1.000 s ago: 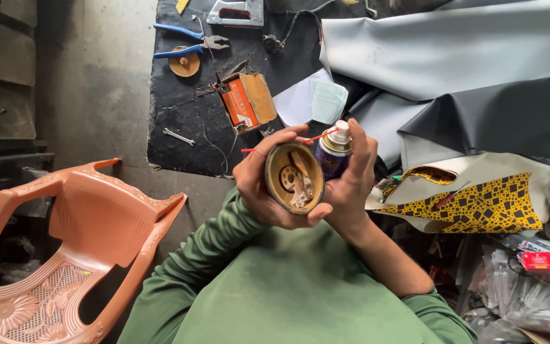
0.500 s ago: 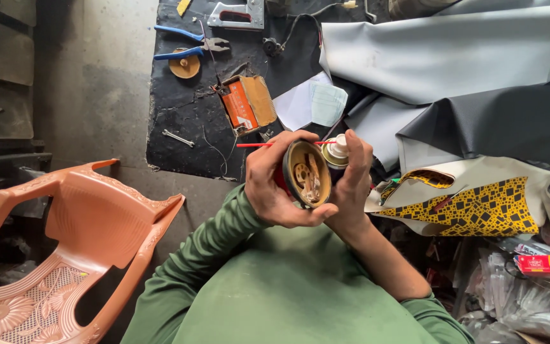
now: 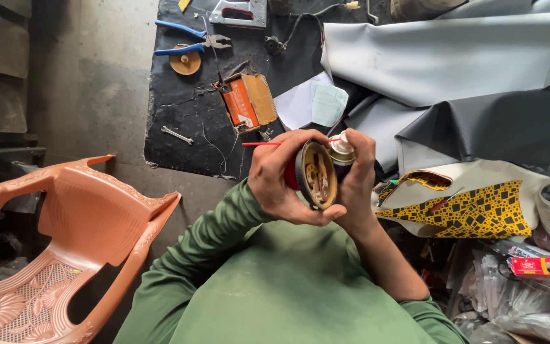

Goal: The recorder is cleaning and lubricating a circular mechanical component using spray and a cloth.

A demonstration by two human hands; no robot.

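Note:
My left hand [image 3: 276, 178] grips a round metal part [image 3: 315, 175] with a red body, its rusty open face turned toward me and to the right. My right hand [image 3: 356, 185] holds a small spray can [image 3: 341, 151] with a white nozzle right behind the part. A thin red straw [image 3: 261, 144] runs left from the nozzle above my left hand. Both hands are raised in front of my chest, in green sleeves.
An orange plastic chair [image 3: 71, 242] stands at the lower left. On a black mat [image 3: 186, 134] lie blue pliers [image 3: 189, 38], a small wrench [image 3: 177, 135], an open orange box [image 3: 248, 102] and a staple gun [image 3: 240, 13]. Grey and black sheets [image 3: 440, 64] and yellow patterned fabric [image 3: 472, 213] lie to the right.
The round part has been turned so its open face points more to the right. The spray can has shifted behind it, and both hands have edged slightly to the right.

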